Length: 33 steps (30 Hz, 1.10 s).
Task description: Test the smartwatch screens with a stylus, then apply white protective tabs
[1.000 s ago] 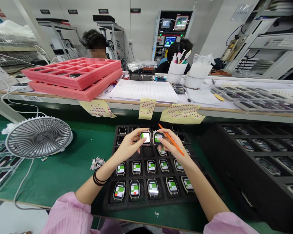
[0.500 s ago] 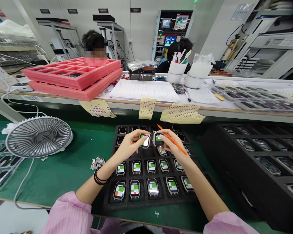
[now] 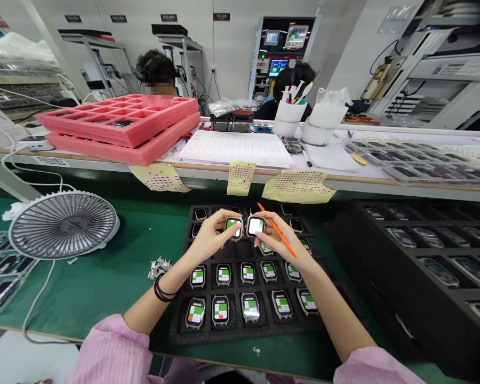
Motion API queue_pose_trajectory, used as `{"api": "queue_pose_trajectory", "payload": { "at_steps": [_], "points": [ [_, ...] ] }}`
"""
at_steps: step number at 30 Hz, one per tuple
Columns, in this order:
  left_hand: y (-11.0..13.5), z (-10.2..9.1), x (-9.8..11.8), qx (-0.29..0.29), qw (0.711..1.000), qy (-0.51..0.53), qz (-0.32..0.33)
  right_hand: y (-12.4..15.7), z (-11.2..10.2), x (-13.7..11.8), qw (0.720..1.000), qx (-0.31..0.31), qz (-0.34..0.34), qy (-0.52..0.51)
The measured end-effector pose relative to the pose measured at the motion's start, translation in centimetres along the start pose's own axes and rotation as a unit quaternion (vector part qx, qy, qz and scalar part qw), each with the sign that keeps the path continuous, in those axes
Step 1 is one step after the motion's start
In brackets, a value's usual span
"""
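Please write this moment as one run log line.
left hand: holds green-screen watch | right hand: holds white-screen watch and orange pen | below: black tray

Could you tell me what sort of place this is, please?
Probably a smartwatch test line: the left hand holds a lit watch, the right hand a second watch, over a black tray of more; pink foam trays and screened machines stand behind.
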<state>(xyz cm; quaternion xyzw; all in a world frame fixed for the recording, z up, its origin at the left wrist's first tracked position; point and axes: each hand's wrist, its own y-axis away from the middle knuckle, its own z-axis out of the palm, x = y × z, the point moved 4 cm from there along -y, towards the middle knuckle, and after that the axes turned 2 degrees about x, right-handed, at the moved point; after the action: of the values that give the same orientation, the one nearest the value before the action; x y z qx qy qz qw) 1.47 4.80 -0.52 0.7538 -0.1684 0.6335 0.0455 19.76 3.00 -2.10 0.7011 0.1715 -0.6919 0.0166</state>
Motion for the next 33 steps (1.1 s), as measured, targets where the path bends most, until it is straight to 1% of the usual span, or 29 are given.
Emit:
{"api": "queue_pose_trajectory", "payload": {
  "at_steps": [3, 8, 12, 14, 18, 22, 25, 29, 33],
  "points": [
    [-0.09, -0.06, 0.00, -0.001, 1.000, 0.002, -0.002, -0.01, -0.07, 0.06, 1.000, 0.018, 0.017, 0.001],
    [0.01, 0.30, -0.02, -0.043, 0.999, 0.008, 0.004, 0.05, -0.33, -0.05, 0.995, 0.085, 0.054, -0.017],
    [0.22, 0.64, -0.03, -0.077, 0.997, 0.011, 0.008, 0.01, -0.54, 0.11, 0.990, 0.117, 0.066, -0.032],
    [0.27, 0.68, -0.02, -0.094, 0.995, 0.017, 0.006, -0.05, -0.61, 0.20, 0.991, 0.111, 0.061, -0.032],
    [0.18, 0.56, -0.07, -0.115, 0.993, 0.030, -0.001, -0.12, -0.54, 0.14, 0.997, 0.066, 0.034, -0.031],
    [0.02, 0.40, 0.10, -0.094, 0.995, 0.036, 0.004, -0.08, -0.43, -0.03, 0.999, 0.038, 0.011, -0.027],
    [0.01, 0.41, 0.25, -0.074, 0.997, 0.033, 0.006, -0.10, -0.41, -0.04, 0.999, 0.044, 0.014, -0.023],
    [-0.04, 0.28, 0.05, -0.042, 0.999, 0.013, -0.002, -0.16, -0.58, 0.20, 0.994, 0.094, 0.050, -0.037],
    [-0.19, 0.04, -0.11, -0.003, 1.000, -0.001, 0.013, -0.14, -0.86, 0.49, 0.983, 0.155, 0.092, -0.041]
  ]
}}
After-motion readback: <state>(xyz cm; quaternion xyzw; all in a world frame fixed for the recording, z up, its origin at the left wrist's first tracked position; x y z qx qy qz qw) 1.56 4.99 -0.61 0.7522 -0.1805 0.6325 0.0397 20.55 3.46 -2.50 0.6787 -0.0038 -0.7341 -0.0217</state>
